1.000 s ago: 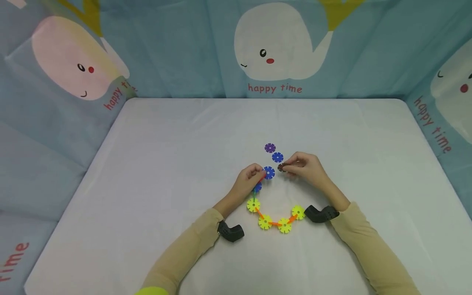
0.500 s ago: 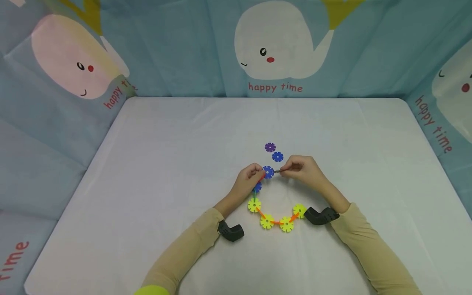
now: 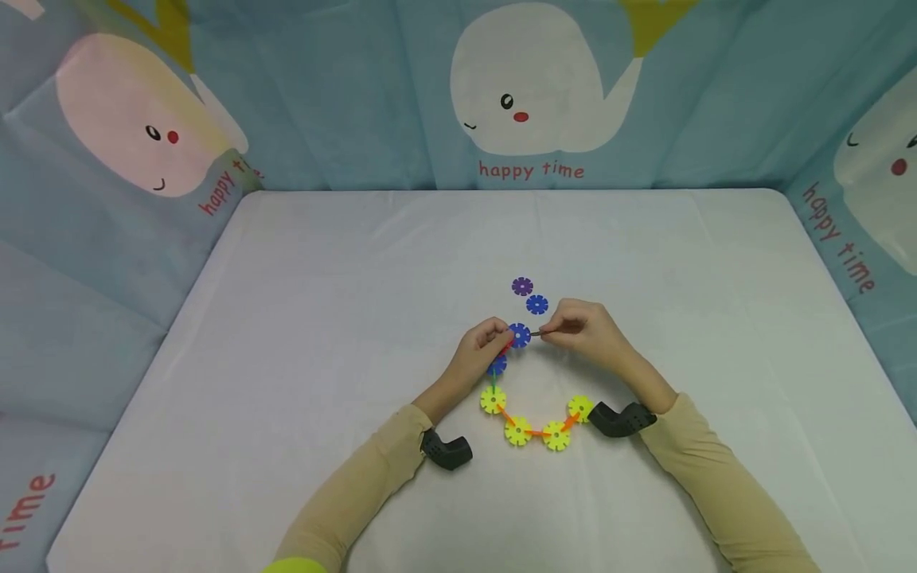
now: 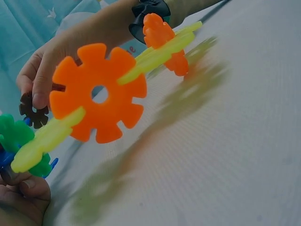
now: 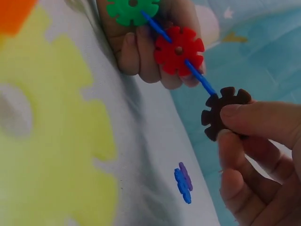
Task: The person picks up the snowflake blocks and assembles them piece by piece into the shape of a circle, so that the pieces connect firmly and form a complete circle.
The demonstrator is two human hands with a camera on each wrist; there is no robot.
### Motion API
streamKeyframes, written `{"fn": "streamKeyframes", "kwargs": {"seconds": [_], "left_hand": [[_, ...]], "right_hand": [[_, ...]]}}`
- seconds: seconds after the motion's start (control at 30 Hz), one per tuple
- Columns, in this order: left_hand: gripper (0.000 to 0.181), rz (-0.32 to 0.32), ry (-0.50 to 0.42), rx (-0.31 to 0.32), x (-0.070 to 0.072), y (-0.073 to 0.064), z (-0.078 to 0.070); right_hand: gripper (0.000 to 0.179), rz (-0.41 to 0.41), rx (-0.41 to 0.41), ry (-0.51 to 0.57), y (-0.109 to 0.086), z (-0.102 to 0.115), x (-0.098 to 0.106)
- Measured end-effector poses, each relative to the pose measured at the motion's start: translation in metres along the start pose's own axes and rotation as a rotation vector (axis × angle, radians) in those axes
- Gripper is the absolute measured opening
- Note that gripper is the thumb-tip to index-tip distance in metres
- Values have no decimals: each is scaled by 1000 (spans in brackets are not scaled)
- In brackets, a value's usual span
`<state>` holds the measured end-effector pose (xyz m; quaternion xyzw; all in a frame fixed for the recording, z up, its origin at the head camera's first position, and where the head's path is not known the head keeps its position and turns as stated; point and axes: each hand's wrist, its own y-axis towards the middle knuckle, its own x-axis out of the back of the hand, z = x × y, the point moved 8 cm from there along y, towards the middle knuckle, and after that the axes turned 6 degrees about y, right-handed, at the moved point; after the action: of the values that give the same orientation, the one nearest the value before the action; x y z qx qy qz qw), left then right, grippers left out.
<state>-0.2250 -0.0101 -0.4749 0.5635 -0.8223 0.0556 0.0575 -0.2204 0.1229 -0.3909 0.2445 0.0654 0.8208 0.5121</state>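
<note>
My left hand (image 3: 478,348) grips a chain of interlocking discs at its far end, around the red disc (image 5: 165,55). A blue disc (image 3: 522,341) sticks out past the left fingertips. Between thumb and index finger my right hand (image 3: 589,328) pinches a brown notched disc (image 5: 216,114), its rim right at the blue disc's edge. In the right wrist view, the left fingers curl behind the red disc, beside a green disc (image 5: 121,10). The chain curves back toward the person through yellow discs (image 3: 556,442) linked by orange discs (image 4: 110,115).
A loose blue disc (image 3: 537,309) and a purple disc (image 3: 523,291) lie on the white table (image 3: 344,263) beyond the hands. The chain's yellow end reaches the black wrist camera (image 3: 622,420) on the right arm. A blue whale-print curtain (image 3: 358,103) surrounds the table.
My right hand has moved left and slightly nearer, bringing the brown disc from apart to the blue disc's edge and turning it edge-on. The left hand keeps its grip, nearly still.
</note>
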Motion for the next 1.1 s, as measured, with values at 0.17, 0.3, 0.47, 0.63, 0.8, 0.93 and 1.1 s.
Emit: {"fn": "streamKeyframes", "kwargs": {"seconds": [0.17, 0.3, 0.47, 0.63, 0.8, 0.93, 1.1], "left_hand": [[13, 6, 29, -2, -1, -6, -21], [14, 14, 58, -8, -2, -9, -28], [14, 28, 86, -24, -3, -8, -31], [14, 66, 71, -33, -6, -8, -31], [14, 136, 102, -60, -10, -8, -31], [15, 181, 143, -88, -12, -9, -34], [16, 186, 127, -97, -10, -9, -35]], "right_hand": [[13, 13, 4, 7, 0, 2, 2], [13, 33, -15, 19, 0, 2, 1], [13, 55, -5, 36, 0, 2, -2], [14, 44, 27, 28, 0, 2, -3], [15, 64, 90, 31, -2, 1, -9], [17, 110, 127, 51, -4, 0, -13], [16, 155, 118, 58, 1, -2, -12]]}}
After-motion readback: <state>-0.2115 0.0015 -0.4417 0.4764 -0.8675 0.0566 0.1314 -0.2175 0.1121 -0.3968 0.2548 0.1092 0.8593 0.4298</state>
